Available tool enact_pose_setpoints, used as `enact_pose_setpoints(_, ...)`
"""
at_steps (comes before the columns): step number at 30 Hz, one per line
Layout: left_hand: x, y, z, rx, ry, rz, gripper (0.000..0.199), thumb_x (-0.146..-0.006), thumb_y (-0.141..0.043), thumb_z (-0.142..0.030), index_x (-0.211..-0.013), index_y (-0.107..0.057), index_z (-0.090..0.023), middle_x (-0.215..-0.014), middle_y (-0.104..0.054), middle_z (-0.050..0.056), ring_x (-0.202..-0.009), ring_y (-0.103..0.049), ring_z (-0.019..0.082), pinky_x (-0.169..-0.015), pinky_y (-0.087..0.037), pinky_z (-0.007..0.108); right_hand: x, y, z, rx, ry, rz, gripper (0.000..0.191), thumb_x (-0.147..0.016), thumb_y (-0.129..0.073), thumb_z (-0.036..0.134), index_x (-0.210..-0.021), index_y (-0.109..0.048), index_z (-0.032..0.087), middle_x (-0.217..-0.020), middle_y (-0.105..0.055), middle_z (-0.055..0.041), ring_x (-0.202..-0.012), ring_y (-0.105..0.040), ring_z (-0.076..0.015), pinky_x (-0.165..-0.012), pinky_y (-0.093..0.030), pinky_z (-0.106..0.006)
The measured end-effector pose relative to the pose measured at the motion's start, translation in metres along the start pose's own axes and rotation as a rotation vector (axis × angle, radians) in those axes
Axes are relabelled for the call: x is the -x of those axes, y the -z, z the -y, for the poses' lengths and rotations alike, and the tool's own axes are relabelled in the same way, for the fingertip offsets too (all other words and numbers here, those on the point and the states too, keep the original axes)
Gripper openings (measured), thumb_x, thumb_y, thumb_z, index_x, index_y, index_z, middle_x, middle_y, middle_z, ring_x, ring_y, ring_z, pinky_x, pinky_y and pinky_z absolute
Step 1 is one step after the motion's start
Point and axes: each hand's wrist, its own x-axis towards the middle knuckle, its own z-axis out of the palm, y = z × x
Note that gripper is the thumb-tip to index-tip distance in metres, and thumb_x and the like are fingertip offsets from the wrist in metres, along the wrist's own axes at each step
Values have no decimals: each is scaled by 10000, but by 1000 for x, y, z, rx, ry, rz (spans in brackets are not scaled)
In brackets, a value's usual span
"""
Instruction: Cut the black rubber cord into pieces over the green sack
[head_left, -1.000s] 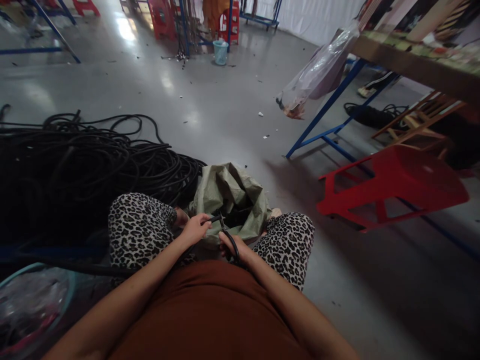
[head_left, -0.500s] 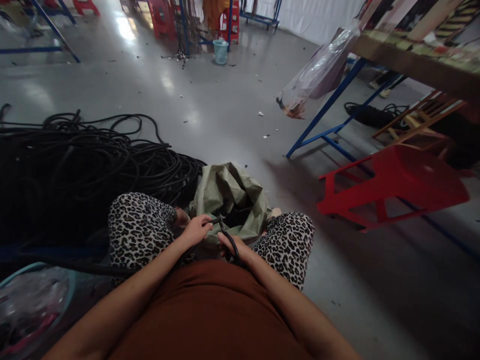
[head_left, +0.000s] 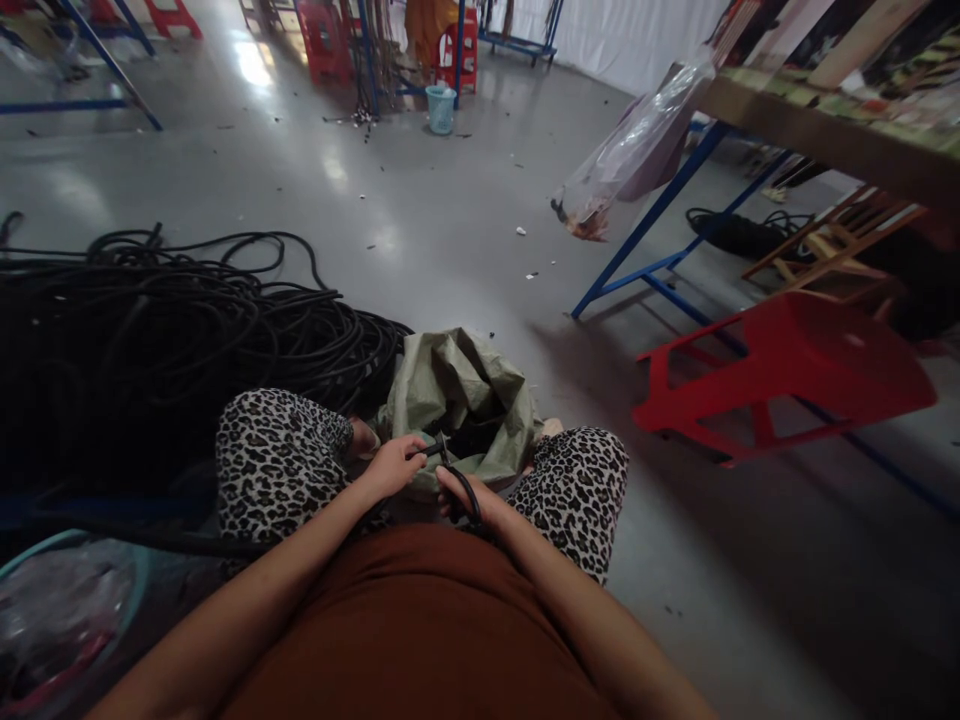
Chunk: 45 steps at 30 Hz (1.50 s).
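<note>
My left hand (head_left: 396,466) is closed on a black cord (head_left: 429,449), whose end points toward the middle, over the near rim of an open green woven sack (head_left: 420,375). In my right hand (head_left: 463,492) is a pair of scissors (head_left: 469,488) with black handles; the blades meet the cord's end. Dark material lies inside the sack, too dim to make out. The sack stands on the floor between my legs. To the left spreads a large heap of black cord (head_left: 255,320).
A red stool (head_left: 795,370) lies tipped at the right, beside a table (head_left: 825,130) with blue legs and a hanging plastic bag (head_left: 622,150). A blue-rimmed basin (head_left: 141,585) with plastic bags sits at the lower left. Farther off stands a small blue basket (head_left: 440,108).
The scissor blades have shifted slightly at the cord's end, and their angle differs a little. Both hands have stayed nearly in place.
</note>
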Motion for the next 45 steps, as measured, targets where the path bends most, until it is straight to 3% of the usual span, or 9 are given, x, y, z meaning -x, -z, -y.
enact_pose_setpoints(11, 0, 2, -3, -32, 3, 4, 238, -683, -511, -286, -864, -592, -155, -630, -591, -21, -428, -454, 68, -396, -341, 176, -2, -3, -2, -40, -18, -11, 488, -767, -487, 586, -779, -559, 103, -602, -553, -22, -468, -522, -88, -472, -400, -199)
enact_pose_setpoints(18, 2, 0, -2, -38, 28, -19, 306, -691, -520, -289, -963, -587, -163, -771, -657, 18, -470, -514, 82, -399, -357, 176, -3, -1, -1, -2, 19, -18, 520, -734, -493, 619, -748, -557, 104, -605, -550, -19, -479, -507, -77, -468, -394, -187)
enact_pose_setpoints(21, 3, 0, -4, -61, -20, -19, 355, -705, -500, -269, -1034, -598, -174, -868, -674, 34, -572, -577, 107, -488, -435, 200, -7, 1, -4, 13, 39, -15, 535, -733, -477, 633, -733, -555, 104, -588, -546, -18, -477, -508, -80, -467, -394, -186)
enact_pose_setpoints(24, 1, 0, -4, -91, -104, -31, 326, -698, -495, -234, -982, -646, -182, -965, -674, 35, -802, -617, 149, -668, -486, 224, -11, 1, -9, 11, 42, -17, 537, -734, -471, 637, -738, -552, 107, -586, -547, -17, -471, -510, -84, -459, -395, -187)
enact_pose_setpoints(26, 0, 1, -5, -99, -113, -41, 320, -694, -493, -223, -966, -658, -182, -983, -674, 34, -849, -614, 158, -703, -487, 231, -13, 0, -11, 5, 31, -22, 534, -739, -467, 636, -745, -552, 109, -596, -552, -19, -466, -513, -84, -452, -396, -188)
enact_pose_setpoints(35, 1, 4, -17, -83, -38, -9, 346, -680, -494, -222, -977, -666, -173, -675, -668, 12, -614, -586, 132, -569, -456, 216, -6, -4, -7, -31, 30, -62, 545, -758, -432, 646, -754, -541, 112, -578, -543, -16, -434, -518, -90, -418, -406, -193)
enact_pose_setpoints(45, 0, 3, -17, -117, -26, 53, 391, -714, -423, -241, -1036, -619, -137, -634, -612, -19, -440, -438, 67, -459, -362, 188, 4, -6, -2, -23, 12, -84, 529, -778, -408, 631, -653, -517, 129, -477, -490, 7, -330, -486, -106, -333, -384, -213)
